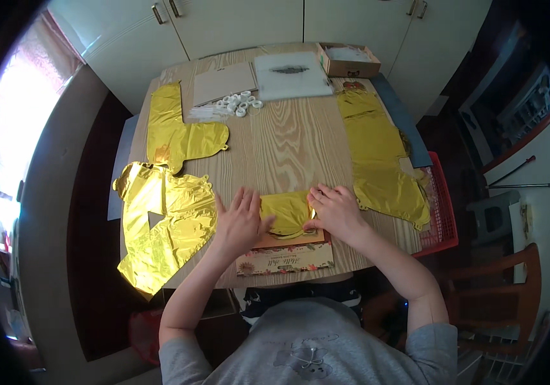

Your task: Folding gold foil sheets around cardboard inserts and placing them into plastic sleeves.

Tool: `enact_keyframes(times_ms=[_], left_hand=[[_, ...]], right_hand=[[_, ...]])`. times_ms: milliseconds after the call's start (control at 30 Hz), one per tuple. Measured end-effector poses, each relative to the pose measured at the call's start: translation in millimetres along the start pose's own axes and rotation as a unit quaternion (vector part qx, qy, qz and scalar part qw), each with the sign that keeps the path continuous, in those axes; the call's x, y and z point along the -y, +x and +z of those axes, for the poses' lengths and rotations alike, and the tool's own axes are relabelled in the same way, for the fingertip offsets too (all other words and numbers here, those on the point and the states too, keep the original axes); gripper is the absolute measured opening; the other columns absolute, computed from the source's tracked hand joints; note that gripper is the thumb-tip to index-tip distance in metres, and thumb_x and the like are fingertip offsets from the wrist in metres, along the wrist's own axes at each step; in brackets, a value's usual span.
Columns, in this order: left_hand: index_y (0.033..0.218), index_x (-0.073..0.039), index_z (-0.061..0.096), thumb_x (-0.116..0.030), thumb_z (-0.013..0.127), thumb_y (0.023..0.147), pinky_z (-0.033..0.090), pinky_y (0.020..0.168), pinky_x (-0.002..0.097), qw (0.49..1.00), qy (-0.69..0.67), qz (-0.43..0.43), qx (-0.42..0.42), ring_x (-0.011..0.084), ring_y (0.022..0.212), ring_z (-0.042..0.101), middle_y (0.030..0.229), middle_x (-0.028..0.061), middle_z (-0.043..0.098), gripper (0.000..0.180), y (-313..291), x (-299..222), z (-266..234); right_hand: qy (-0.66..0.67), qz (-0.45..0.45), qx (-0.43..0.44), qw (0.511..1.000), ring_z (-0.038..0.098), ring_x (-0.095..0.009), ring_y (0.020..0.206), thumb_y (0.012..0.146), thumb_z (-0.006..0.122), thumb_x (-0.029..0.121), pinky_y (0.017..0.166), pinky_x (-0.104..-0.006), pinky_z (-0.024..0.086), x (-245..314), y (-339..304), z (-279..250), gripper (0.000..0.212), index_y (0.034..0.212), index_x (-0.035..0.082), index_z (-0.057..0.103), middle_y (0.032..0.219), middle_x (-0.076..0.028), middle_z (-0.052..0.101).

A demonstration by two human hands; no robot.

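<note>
Left hand (240, 222) open, right hand (339, 212) curved, I frame a compact, shiny gold foil piece (284, 208).

It lies just beyond a cream, leaf-printed paper strip (284, 258), seemingly folded; whether my right hand pinches it I cannot tell. An L-shaped gold foil sheet (167, 131), a creased gold foil sheet (185, 215) and a long gold foil sheet (378, 157) look not yet folded.

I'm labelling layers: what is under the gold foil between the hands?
An orange strip shows at the near edge of the foil, beside a printed card. Whatever lies farther under is covered.
</note>
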State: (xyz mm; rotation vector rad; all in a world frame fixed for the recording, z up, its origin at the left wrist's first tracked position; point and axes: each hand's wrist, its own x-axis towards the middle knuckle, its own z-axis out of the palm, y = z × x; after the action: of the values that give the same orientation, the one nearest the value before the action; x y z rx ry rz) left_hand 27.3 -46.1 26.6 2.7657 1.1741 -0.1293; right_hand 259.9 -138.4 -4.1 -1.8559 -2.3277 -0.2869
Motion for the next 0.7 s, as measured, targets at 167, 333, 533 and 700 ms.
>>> enact_keyframes(times_ms=[167, 333, 533, 700], left_hand=[[0.145, -0.003, 0.033, -0.039, 0.045, 0.096, 0.016, 0.115, 0.0547, 0.964, -0.061, 0.248, -0.074, 0.0302, 0.143, 0.026, 0.151, 0.0149, 0.034, 0.062, 62, -4, 18], [0.148, -0.007, 0.031, -0.04, 0.043, 0.097, 0.014, 0.117, 0.0511, 0.941, -0.044, 0.334, -0.041, 0.0288, 0.144, 0.024, 0.154, 0.0095, 0.03, 0.062, 75, -6, 34], [0.148, -0.019, 0.033, -0.048, 0.041, 0.095, 0.013, 0.117, 0.0526, 0.937, -0.008, 0.344, -0.054, 0.032, 0.144, 0.022, 0.154, 0.0067, 0.031, 0.061, 72, -6, 34], [0.147, -0.032, 0.035, -0.059, 0.045, 0.088, 0.014, 0.113, 0.0604, 0.931, 0.01, 0.358, -0.066, 0.042, 0.142, 0.022, 0.154, 0.0068, 0.032, 0.065, 71, -8, 32]], right_hand=[[0.008, 0.003, 0.021, 1.0, 0.056, -0.021, 0.119, 0.071, 0.065, 0.06, 0.094, -0.0364, 0.04, 3, 4, -3, 0.07, 0.112, 0.003, 0.066, 0.119, -0.009, 0.066], [0.015, 0.017, 0.004, 1.0, 0.054, -0.023, 0.121, 0.072, 0.066, 0.059, 0.094, -0.0379, 0.04, 3, -3, 1, 0.068, 0.111, 0.003, 0.066, 0.122, -0.009, 0.063], [0.073, -0.071, -0.068, 0.992, 0.054, -0.023, 0.116, 0.075, 0.067, 0.05, 0.095, -0.04, 0.04, 40, -35, -28, 0.053, 0.106, 0.007, 0.066, 0.116, -0.006, 0.063], [0.149, -0.121, -0.046, 0.98, 0.058, -0.02, 0.109, 0.074, 0.07, 0.039, 0.093, -0.0369, 0.043, 76, -59, -32, 0.045, 0.107, 0.009, 0.065, 0.116, -0.003, 0.063]])
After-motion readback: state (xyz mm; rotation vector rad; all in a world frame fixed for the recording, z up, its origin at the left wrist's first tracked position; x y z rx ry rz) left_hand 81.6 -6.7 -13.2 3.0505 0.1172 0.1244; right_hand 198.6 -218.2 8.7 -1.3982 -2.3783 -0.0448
